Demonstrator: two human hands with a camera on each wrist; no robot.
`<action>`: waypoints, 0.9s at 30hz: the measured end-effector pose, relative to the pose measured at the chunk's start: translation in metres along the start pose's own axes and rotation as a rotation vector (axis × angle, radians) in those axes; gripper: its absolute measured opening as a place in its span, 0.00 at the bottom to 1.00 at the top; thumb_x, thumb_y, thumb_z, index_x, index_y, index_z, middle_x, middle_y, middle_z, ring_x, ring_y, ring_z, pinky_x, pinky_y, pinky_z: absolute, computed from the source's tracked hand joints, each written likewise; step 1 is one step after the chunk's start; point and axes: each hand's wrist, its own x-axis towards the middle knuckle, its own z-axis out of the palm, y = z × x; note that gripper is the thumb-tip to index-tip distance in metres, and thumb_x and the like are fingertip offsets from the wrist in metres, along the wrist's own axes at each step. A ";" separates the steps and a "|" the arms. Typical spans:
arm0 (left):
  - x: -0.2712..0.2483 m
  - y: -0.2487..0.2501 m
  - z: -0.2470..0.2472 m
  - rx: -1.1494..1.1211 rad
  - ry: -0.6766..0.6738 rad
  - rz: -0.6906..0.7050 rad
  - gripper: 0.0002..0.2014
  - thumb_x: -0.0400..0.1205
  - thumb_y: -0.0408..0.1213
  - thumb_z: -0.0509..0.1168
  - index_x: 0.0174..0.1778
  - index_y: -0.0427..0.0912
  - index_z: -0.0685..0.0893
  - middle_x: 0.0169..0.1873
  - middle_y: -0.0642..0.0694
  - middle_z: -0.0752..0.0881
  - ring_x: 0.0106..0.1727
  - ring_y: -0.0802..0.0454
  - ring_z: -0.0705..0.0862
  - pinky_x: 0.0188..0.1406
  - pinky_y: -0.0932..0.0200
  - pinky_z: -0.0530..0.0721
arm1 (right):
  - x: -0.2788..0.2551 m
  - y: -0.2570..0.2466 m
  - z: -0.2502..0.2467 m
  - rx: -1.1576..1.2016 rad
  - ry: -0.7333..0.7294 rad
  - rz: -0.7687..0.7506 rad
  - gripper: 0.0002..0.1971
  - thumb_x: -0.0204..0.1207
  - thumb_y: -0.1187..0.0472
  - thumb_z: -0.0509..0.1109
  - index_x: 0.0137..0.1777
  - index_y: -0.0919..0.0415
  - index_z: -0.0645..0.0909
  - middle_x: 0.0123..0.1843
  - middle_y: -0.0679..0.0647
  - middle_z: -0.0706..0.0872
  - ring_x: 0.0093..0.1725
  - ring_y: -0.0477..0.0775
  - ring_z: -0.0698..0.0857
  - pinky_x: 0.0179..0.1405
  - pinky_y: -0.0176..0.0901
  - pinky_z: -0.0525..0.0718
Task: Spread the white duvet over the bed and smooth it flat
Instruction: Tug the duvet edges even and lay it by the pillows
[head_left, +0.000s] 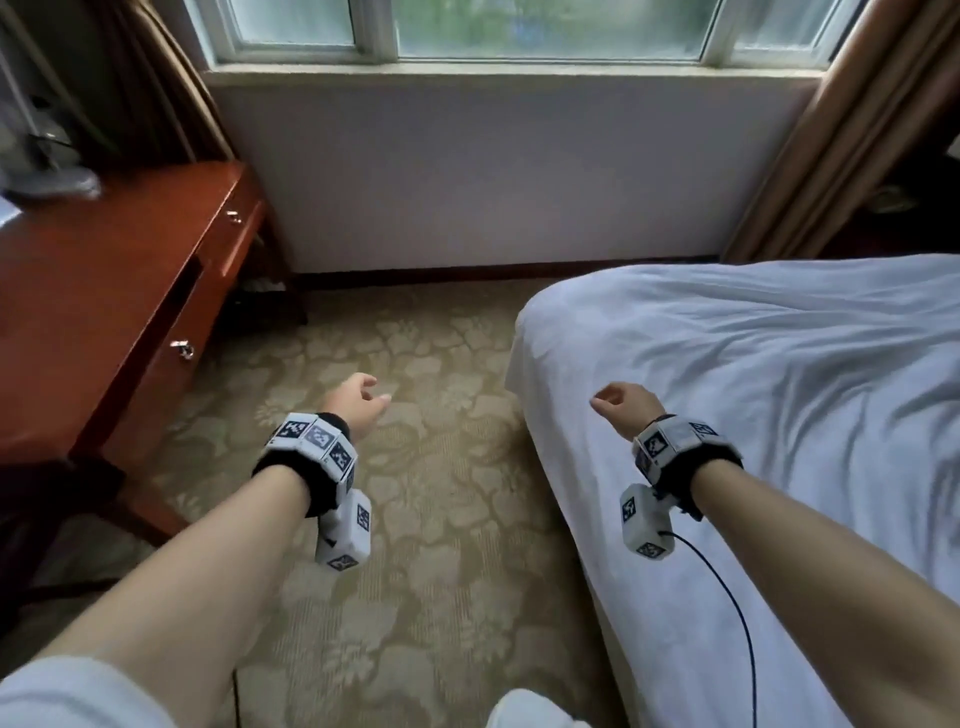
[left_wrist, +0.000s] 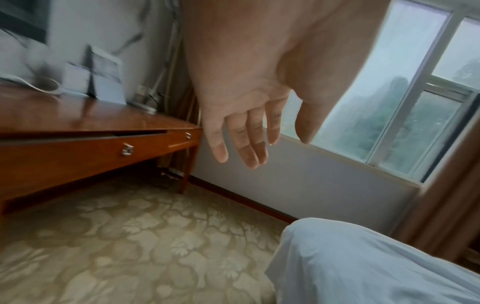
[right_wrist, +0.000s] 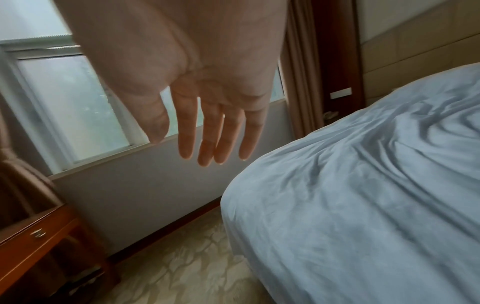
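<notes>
1. The white duvet (head_left: 753, 374) is seen lying over the bed at about 3 o'clock in the head view, its near corner draped over the mattress edge toward the carpet (head_left: 415, 519).
2. Long creases are seen running across its top, so smoothing is judged not yet finished.
3. The left hand (head_left: 356, 402) is held over the carpet, apart from the duvet; in its wrist view the fingers (left_wrist: 244, 144) are straight and loose, with nothing held.
4. The right hand (head_left: 626, 405) is held above the duvet's near corner; its fingers (right_wrist: 207, 133) are likewise spread and empty.
5. The duvet is judged soft, light and limp: it will be dragged and rumpled by a one-point pull.
6. A hold at the hem near the corner (right_wrist: 233, 195) is advised, or flat palms swept along the creases toward 12 o'clock.
</notes>
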 end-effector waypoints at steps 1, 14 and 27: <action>0.024 0.010 0.001 0.015 -0.026 0.021 0.22 0.83 0.42 0.63 0.72 0.40 0.73 0.66 0.39 0.81 0.66 0.41 0.80 0.64 0.53 0.77 | 0.014 -0.002 -0.004 0.012 0.015 0.034 0.15 0.80 0.56 0.66 0.61 0.65 0.83 0.61 0.61 0.87 0.62 0.59 0.84 0.58 0.42 0.78; 0.367 0.189 0.068 0.182 -0.315 0.270 0.23 0.83 0.44 0.62 0.74 0.43 0.71 0.65 0.43 0.82 0.67 0.45 0.79 0.63 0.58 0.75 | 0.300 0.022 -0.053 0.172 0.152 0.430 0.17 0.81 0.57 0.65 0.64 0.67 0.81 0.63 0.63 0.85 0.64 0.62 0.82 0.62 0.46 0.77; 0.676 0.350 0.177 0.414 -0.573 0.419 0.24 0.83 0.43 0.62 0.75 0.41 0.69 0.67 0.41 0.80 0.66 0.42 0.80 0.64 0.52 0.78 | 0.508 0.050 -0.077 0.382 0.303 0.789 0.15 0.81 0.57 0.64 0.61 0.65 0.81 0.61 0.61 0.86 0.61 0.61 0.83 0.59 0.44 0.78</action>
